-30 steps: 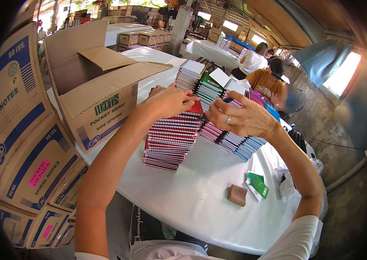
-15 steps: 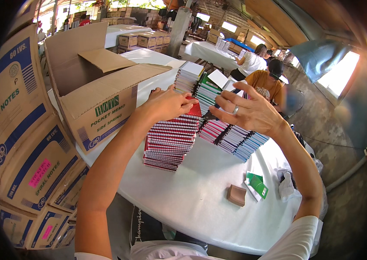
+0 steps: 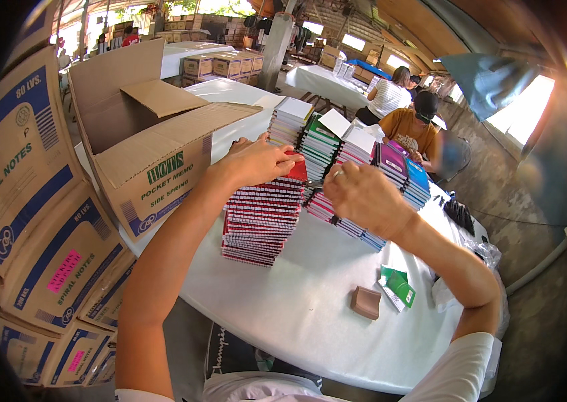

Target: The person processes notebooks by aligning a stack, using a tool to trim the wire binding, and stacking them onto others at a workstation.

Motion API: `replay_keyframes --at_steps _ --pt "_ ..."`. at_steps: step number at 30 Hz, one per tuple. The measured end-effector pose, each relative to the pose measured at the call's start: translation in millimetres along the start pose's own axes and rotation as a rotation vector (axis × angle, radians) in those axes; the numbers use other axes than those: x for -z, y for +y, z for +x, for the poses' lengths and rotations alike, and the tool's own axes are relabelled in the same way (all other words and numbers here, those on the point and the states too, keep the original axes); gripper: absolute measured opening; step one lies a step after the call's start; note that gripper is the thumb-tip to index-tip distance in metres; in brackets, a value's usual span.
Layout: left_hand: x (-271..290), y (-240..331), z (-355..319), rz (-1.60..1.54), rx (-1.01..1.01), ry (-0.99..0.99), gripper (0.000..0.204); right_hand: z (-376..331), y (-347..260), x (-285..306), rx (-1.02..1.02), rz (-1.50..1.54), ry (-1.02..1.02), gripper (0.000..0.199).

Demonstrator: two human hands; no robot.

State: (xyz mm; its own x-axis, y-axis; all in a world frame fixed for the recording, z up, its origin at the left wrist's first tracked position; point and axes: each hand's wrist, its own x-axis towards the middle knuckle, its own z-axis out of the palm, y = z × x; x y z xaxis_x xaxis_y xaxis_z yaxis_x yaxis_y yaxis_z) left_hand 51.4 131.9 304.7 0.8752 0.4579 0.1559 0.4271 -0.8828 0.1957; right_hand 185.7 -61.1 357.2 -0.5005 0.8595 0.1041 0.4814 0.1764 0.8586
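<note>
A tall, slightly staggered stack of red spiral notebooks [image 3: 260, 228] stands on the white-covered table [image 3: 256, 301] in front of me. My left hand [image 3: 263, 161] lies over its top, the fingers bent onto the uppermost red cover. Close to the stack's upper right edge is my right hand [image 3: 367, 197], its fingers curled together. A small dark piece shows at its fingertips, too hidden to name. Behind that hand are more spiral notebook stacks: green ones [image 3: 318, 146], purple ones [image 3: 391, 159] and blue ones [image 3: 417, 181]. My right hand partly covers the front rows.
An open cardboard box [image 3: 163, 167] stands at the left, beside piled closed cartons [image 3: 29, 161]. Nearer on the table lie a brown block [image 3: 366, 303] and a small green-covered notebook [image 3: 398, 289]. Crumpled clear plastic [image 3: 487, 254] is at the right edge. A person in an orange shirt [image 3: 407, 127] sits beyond.
My right hand has come down and left from above the notebooks to the red stack's side, its spread fingers closing. My left hand stays on the stack.
</note>
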Motion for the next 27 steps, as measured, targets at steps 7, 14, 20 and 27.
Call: replay_keyframes --at_steps 7,14,20,27 --pt "4 -1 -2 -0.068 -0.061 -0.014 0.047 -58 -59 -6 -0.543 0.349 0.177 0.039" --pt "15 1 -6 -0.084 -0.131 0.273 0.054 -161 -230 -81 -0.861 0.723 -0.127 0.029" --pt "13 2 -83 -0.414 -0.234 0.840 0.045 -190 -268 -81 -0.828 0.751 -0.176 0.066" --pt "-137 -109 -154 -0.225 0.171 0.717 0.046 -117 -201 -106 -0.849 1.225 0.248 0.046"
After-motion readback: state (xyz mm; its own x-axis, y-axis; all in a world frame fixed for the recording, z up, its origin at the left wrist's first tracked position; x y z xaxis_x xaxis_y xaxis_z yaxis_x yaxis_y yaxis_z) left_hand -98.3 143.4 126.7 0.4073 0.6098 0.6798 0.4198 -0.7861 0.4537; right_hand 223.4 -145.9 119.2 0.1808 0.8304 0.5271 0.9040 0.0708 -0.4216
